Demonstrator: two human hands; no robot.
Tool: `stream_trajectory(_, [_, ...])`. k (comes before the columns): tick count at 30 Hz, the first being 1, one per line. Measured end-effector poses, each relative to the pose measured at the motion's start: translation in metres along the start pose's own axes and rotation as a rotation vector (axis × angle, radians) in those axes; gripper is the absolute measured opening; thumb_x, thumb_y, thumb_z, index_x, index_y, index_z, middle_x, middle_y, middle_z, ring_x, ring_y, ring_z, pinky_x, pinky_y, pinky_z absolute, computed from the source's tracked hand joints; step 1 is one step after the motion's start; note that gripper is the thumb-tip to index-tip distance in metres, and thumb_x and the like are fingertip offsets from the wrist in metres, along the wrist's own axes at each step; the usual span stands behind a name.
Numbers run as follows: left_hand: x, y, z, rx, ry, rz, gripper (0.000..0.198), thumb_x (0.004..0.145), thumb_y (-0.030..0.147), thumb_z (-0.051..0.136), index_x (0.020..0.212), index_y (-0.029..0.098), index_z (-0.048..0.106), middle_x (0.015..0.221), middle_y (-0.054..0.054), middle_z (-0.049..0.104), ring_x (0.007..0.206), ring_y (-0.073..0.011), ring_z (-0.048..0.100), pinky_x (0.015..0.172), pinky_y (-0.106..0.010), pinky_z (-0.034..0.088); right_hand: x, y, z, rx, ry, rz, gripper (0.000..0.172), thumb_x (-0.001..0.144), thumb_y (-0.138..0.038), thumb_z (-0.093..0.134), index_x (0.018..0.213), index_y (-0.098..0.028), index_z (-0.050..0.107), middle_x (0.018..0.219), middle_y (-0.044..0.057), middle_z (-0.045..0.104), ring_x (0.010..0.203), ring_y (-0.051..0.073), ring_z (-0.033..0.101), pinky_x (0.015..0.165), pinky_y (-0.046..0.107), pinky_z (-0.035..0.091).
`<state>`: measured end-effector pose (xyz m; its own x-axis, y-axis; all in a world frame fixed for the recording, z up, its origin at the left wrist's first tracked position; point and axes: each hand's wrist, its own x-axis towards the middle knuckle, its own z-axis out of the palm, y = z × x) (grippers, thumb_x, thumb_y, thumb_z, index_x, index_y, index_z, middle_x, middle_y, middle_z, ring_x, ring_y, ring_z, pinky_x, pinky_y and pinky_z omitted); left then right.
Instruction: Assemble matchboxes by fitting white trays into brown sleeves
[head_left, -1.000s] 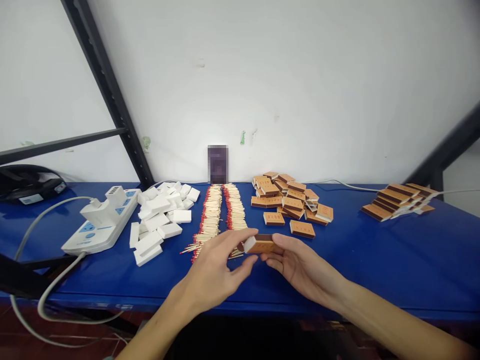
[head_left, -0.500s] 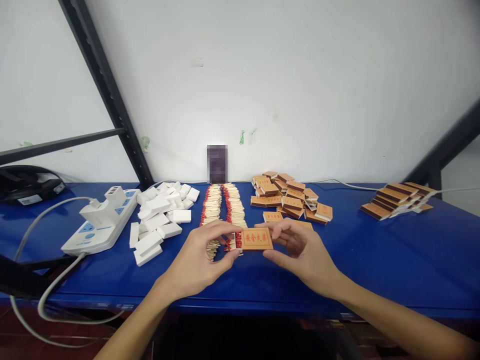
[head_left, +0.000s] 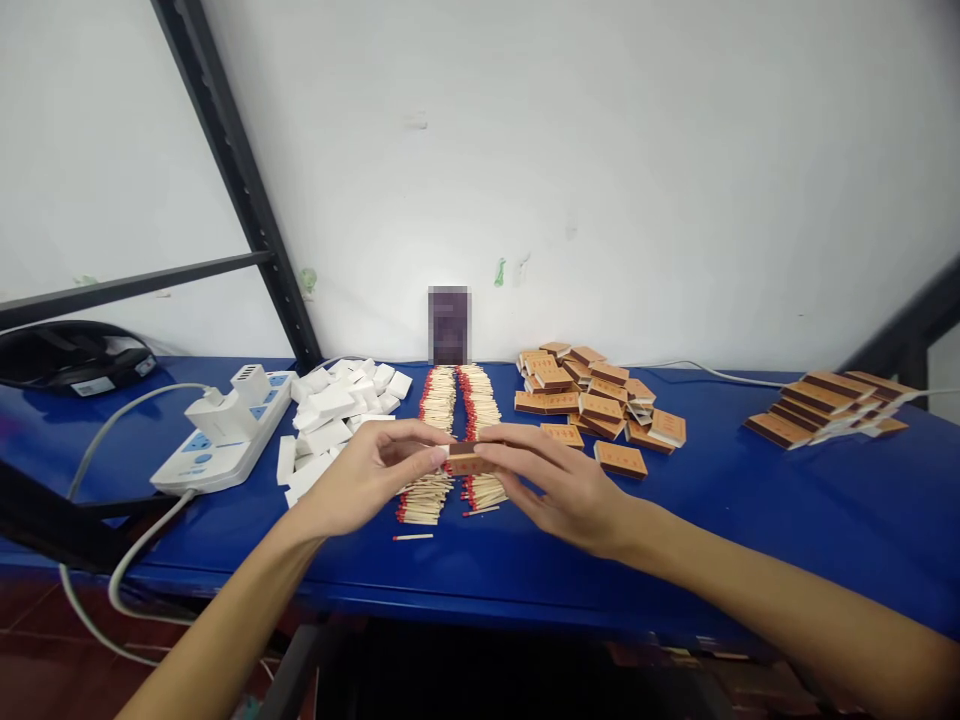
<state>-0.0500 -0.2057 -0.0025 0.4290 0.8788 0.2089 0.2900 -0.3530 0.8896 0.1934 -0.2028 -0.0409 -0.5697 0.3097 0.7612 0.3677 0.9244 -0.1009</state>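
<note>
Both hands hold one orange matchbox (head_left: 466,459) above the blue table (head_left: 750,500). My left hand (head_left: 375,475) pinches its left end with fingertips. My right hand (head_left: 559,485) covers its right end from above, fingers closed on it. Just below and behind the box lie two rows of red-tipped matches (head_left: 457,420). A single loose match (head_left: 412,537) lies near the front edge.
A heap of white inner trays (head_left: 330,420) lies left of the matches, beside a white power strip (head_left: 225,440) with grey cable. A pile of orange matchboxes (head_left: 592,400) sits right of centre; a stacked row of boxes (head_left: 825,405) lies far right. Black shelf struts cross the wall.
The matchbox, earlier held flat with its printed face up and tray partly out, is now turned edge-on and held between both hands. The view has shifted slightly right.
</note>
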Motion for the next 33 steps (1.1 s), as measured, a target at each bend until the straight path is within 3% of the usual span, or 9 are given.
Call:
stream_trajectory(4, [-0.02, -0.01, -0.008, 0.054, 0.051, 0.082, 0.017, 0.084, 0.035, 0.069, 0.088, 0.019, 0.073, 0.103, -0.009, 0.072, 0.095, -0.0209, 0.068, 0.085, -0.034, 0.057, 0.012, -0.012, 0.008, 0.128, -0.145, 0.14, 0.032, 0.088, -0.027, 0.063, 0.118, -0.021, 0.055, 0.127, 0.012, 0.059, 0.115, 0.02, 0.061, 0.093, 0.037, 0.055])
stream_trajectory(7, [-0.043, -0.024, -0.008, 0.225, 0.059, 0.204, 0.009, 0.086, 0.026, 0.066, 0.088, 0.021, 0.073, 0.106, -0.007, 0.07, 0.099, -0.0195, 0.067, 0.087, -0.033, 0.056, 0.015, -0.026, 0.018, 0.209, -0.259, 0.225, 0.019, 0.084, -0.024, 0.065, 0.1, -0.02, 0.055, 0.114, 0.009, 0.064, 0.103, 0.019, 0.063, 0.087, 0.034, 0.055])
stream_trajectory(10, [-0.062, -0.038, -0.007, 0.433, 0.056, 0.263, 0.014, 0.088, 0.02, 0.061, 0.094, 0.024, 0.073, 0.112, -0.006, 0.068, 0.105, -0.019, 0.065, 0.092, -0.033, 0.055, 0.014, -0.035, 0.029, 0.194, -0.357, 0.25, 0.016, 0.082, -0.02, 0.064, 0.095, -0.019, 0.055, 0.1, 0.008, 0.064, 0.093, 0.02, 0.061, 0.081, 0.035, 0.054])
stream_trajectory(15, [-0.073, -0.049, -0.005, 0.584, 0.064, 0.268, 0.034, 0.089, 0.017, 0.056, 0.121, 0.028, 0.064, 0.125, -0.007, 0.064, 0.115, -0.0208, 0.062, 0.1, -0.037, 0.053, 0.009, -0.036, 0.04, 0.103, -0.384, 0.138, 0.015, 0.088, -0.026, 0.061, 0.099, -0.017, 0.056, 0.107, 0.011, 0.063, 0.098, 0.023, 0.056, 0.088, 0.04, 0.05])
stream_trajectory(21, [-0.072, -0.053, -0.002, 0.622, 0.044, 0.28, 0.039, 0.089, 0.015, 0.055, 0.125, 0.029, 0.061, 0.123, -0.006, 0.066, 0.115, -0.0209, 0.063, 0.099, -0.037, 0.054, -0.001, -0.036, 0.04, 0.062, -0.334, 0.136, 0.011, 0.084, -0.014, 0.055, 0.094, -0.018, 0.054, 0.103, 0.01, 0.063, 0.095, 0.021, 0.056, 0.087, 0.039, 0.048])
stream_trajectory(26, [-0.074, -0.057, -0.003, 0.646, 0.066, 0.279, 0.034, 0.09, 0.014, 0.052, 0.119, 0.028, 0.064, 0.124, -0.006, 0.065, 0.113, -0.0199, 0.064, 0.097, -0.035, 0.055, -0.027, -0.029, 0.014, 0.014, -0.294, 0.181, 0.016, 0.085, -0.012, 0.053, 0.098, -0.021, 0.052, 0.108, 0.01, 0.064, 0.101, 0.022, 0.059, 0.086, 0.041, 0.049])
stream_trajectory(30, [-0.075, -0.057, -0.004, 0.674, 0.055, 0.274, 0.032, 0.093, 0.016, 0.05, 0.118, 0.03, 0.065, 0.129, -0.005, 0.062, 0.117, -0.02, 0.062, 0.099, -0.035, 0.054, -0.064, -0.006, -0.028, -0.134, -0.225, 0.236, 0.026, 0.083, -0.013, 0.058, 0.106, -0.024, 0.052, 0.113, 0.01, 0.063, 0.103, 0.023, 0.06, 0.088, 0.04, 0.05])
stream_trajectory(33, [-0.074, -0.056, -0.004, 0.668, 0.065, 0.244, 0.03, 0.093, 0.019, 0.051, 0.117, 0.029, 0.065, 0.13, -0.006, 0.062, 0.116, -0.0207, 0.063, 0.1, -0.036, 0.053, -0.092, 0.015, -0.059, -0.318, -0.156, 0.33, 0.022, 0.083, -0.02, 0.06, 0.104, -0.026, 0.054, 0.114, 0.009, 0.064, 0.104, 0.024, 0.061, 0.089, 0.042, 0.049])
